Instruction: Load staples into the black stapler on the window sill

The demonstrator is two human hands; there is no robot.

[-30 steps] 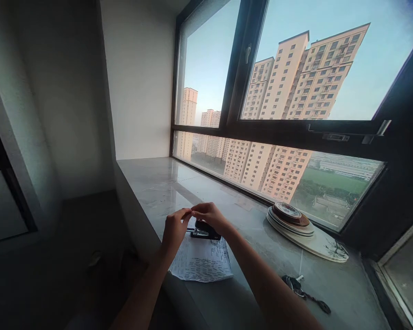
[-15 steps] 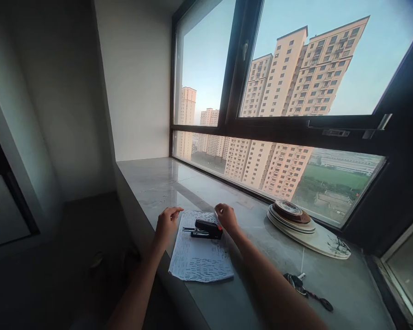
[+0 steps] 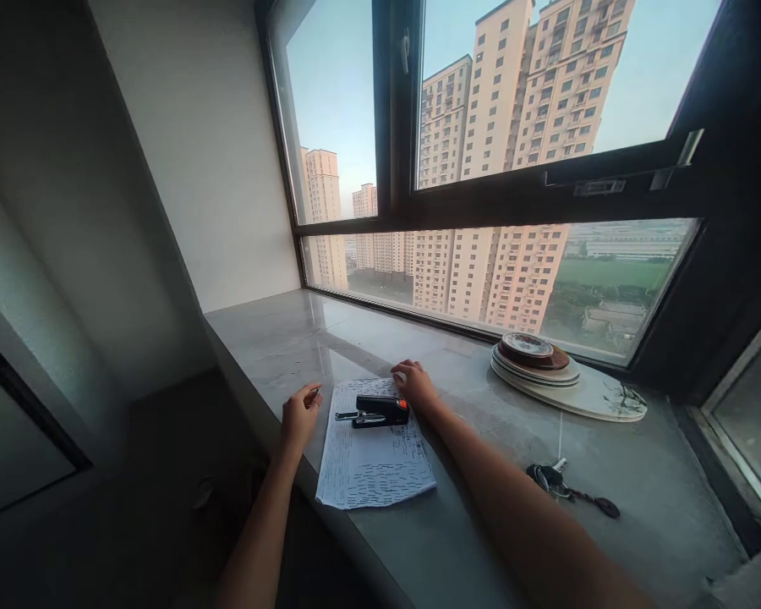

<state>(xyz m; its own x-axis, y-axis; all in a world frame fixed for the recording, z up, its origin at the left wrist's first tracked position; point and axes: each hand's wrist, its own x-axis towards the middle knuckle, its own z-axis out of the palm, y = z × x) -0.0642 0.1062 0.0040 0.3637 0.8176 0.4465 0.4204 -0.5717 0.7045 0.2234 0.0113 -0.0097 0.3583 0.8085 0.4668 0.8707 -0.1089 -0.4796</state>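
A black stapler [image 3: 382,410] with a red end lies across a paper sheet [image 3: 374,484] covered in dark handwriting-like marks. A metal part sticks out from the stapler's left end. My left hand [image 3: 299,414] is just left of the paper, with thumb and fingers closed around a small dark thing too small to name. My right hand [image 3: 415,387] rests by the paper's far right corner, behind the stapler's red end. Its fingers are loosely bent and a little apart, and I see nothing held in them.
Stacked plates [image 3: 533,364] lie on a large oval board [image 3: 599,402] by the window. Keys [image 3: 549,478] with a braided strap lie right of my right forearm. The grey stone sill [image 3: 263,342] drops off along its left edge. A dark window frame [image 3: 482,196] borders the far side.
The camera view has tilted and shifted. My left hand has drawn slightly away from the paper's far left corner. My right fingers have loosened from a pinch. The stapler stays on the paper.
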